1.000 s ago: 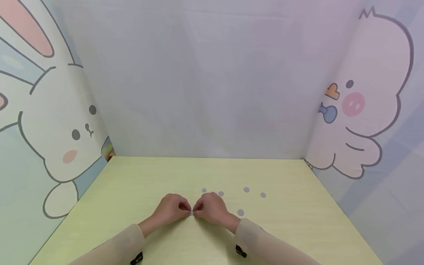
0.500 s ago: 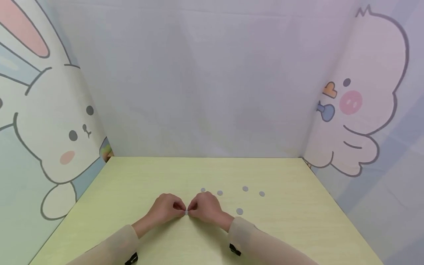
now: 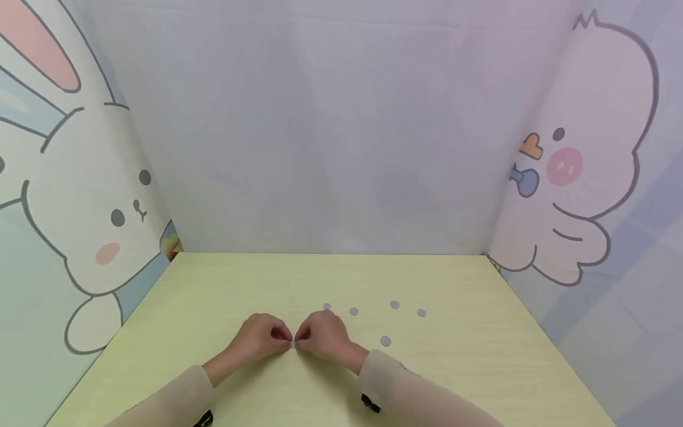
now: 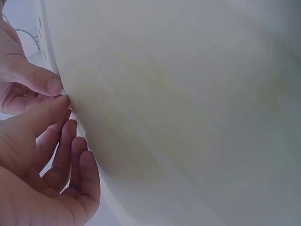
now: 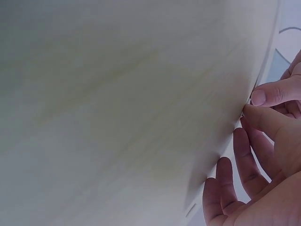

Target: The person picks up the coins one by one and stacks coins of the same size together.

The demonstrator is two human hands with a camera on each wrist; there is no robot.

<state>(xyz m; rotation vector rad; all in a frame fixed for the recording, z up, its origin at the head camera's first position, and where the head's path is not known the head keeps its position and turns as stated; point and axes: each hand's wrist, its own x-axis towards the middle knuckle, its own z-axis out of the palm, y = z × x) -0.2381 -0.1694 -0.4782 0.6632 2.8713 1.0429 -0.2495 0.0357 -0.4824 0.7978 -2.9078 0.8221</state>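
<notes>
Low over the table, both hands meet at their fingertips in the head view. Between them shows a sliver of a small grey disc [image 3: 293, 344], mostly covered by the fingers. The left hand [image 3: 264, 335] pinches it from the left with thumb and forefinger. From the other side the right hand [image 3: 323, 335] pinches it the same way. In the left wrist view the left hand [image 4: 51, 155] has its thumb and finger together at the table surface, its other fingers curved. The right wrist view shows the right hand [image 5: 263, 160] likewise, tips close to the left thumb [image 5: 265, 94].
Several similar flat grey discs lie right of and behind the hands: one disc [image 3: 386, 341] by the right wrist, others farther back, such as a disc [image 3: 395, 304]. The pale yellow table [image 3: 240, 279] ends at a plain curtain [image 3: 320, 148], with cartoon-printed cloth at both sides.
Both hands have shifted a little to the left together, fingertips still meeting at the small disc. The other discs on the table have kept their places.
</notes>
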